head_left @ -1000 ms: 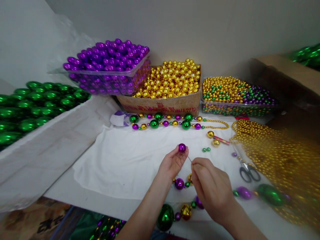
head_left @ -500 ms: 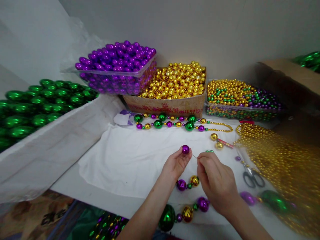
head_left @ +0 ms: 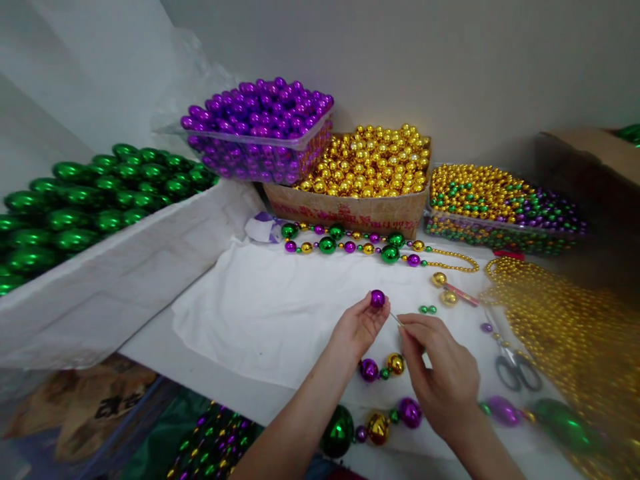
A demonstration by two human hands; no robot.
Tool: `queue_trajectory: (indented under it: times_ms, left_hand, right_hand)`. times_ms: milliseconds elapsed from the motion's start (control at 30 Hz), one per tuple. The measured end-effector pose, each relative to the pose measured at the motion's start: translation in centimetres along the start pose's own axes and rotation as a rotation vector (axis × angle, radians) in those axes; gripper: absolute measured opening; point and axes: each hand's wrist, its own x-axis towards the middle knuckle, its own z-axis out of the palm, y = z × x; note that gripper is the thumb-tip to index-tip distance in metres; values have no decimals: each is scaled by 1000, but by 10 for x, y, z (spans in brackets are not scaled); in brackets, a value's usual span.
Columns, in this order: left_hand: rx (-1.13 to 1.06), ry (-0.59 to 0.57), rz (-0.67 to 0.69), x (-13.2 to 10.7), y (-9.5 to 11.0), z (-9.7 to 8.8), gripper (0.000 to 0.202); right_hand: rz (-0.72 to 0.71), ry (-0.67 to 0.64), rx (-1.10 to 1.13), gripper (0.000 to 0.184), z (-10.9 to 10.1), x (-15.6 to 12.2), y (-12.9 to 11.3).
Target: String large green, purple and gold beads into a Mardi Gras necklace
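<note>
A shiny purple bead is pinched in the fingertips of my left hand. My right hand is closed on a thin needle, whose far end reaches the left fingertips by the bead. Whether the needle is inside the bead I cannot tell. Just below the hands, a short run of beads with a purple bead and a gold bead lies on the white cloth. Nearer to me runs a strand of larger beads, among them a green one, partly hidden by my right wrist.
Behind stand a tub of purple beads, a cardboard box of gold beads and a tub of small mixed beads. A white box of green beads is left. Scissors and gold bead chains lie right.
My right hand has drawn slightly away from the left, and more of the needle shows. The purple bead stays in my left fingers. The whole view has shifted a little.
</note>
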Motion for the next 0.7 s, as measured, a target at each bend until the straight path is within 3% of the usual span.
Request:
queue_trajectory:
  times_ms: [167,700]
  left_hand:
    - [1,32,0,-1,-2,1,14]
    - [30,36,-13,-4,-5,-1,12]
  right_hand:
    - [-80,21,-110,18,-3,-3,-1]
    - [-89,66,-185,16,-4,11,5]
